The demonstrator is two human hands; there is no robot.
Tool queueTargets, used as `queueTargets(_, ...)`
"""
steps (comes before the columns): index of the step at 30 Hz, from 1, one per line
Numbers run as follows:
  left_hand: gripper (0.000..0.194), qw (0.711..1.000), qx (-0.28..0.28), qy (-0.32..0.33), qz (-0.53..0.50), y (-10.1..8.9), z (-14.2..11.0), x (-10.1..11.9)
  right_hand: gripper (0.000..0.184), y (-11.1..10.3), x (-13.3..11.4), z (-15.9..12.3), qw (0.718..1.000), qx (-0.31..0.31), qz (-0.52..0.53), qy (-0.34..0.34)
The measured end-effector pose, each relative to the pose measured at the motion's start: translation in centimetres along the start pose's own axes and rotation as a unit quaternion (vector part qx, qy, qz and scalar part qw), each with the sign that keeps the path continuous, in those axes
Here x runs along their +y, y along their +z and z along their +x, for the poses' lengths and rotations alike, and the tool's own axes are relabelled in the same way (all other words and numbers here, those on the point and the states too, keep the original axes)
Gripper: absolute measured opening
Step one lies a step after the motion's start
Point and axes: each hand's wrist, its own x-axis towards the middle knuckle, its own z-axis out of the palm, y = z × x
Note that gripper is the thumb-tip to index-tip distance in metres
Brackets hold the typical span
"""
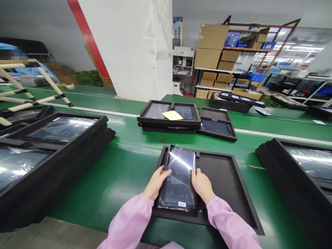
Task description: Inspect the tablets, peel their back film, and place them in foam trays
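Observation:
A dark tablet [179, 183] in clear plastic wrap, with a small white label near its lower edge, is held between my two hands. It lies over the left compartment of a black foam tray [225, 173], slightly tilted. My left hand [156, 182] grips its left edge, thumb on the glass. My right hand [201, 184] grips the right edge, thumb also on the front. The fingers underneath are hidden. The tray's right compartment shows bare foam.
Stacked black trays of wrapped tablets stand at the left [64, 152] and right [282, 166]. Behind is another tray stack [168, 121] bearing a yellow paper [172, 115], beside a tray with one tablet [215, 126]. Everything rests on a green conveyor belt [103, 183]. A beige pipe frame [38, 100] stands left.

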Motion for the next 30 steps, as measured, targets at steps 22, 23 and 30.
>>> queueTargets(22, 0.056, 0.956, 0.072, 0.274, -0.071, 4.3, -0.3, -0.5, 0.032, -5.6, 2.5, -0.5, 0.849, 0.145, 0.454, -0.230)
queueTargets(23, 0.057, 0.951, 0.116, 0.276, -0.072, 4.8, -0.5, -0.6, 0.033, -6.0, 2.4, -0.8, 0.844, 0.138, 0.457, -0.244)
queueTargets(30, 0.068, 0.913, 0.225, 0.326, -0.099, 8.1, 1.6, 4.0, 0.041, -8.4, -0.1, -5.1, 0.755, 0.129, 0.420, -0.487)
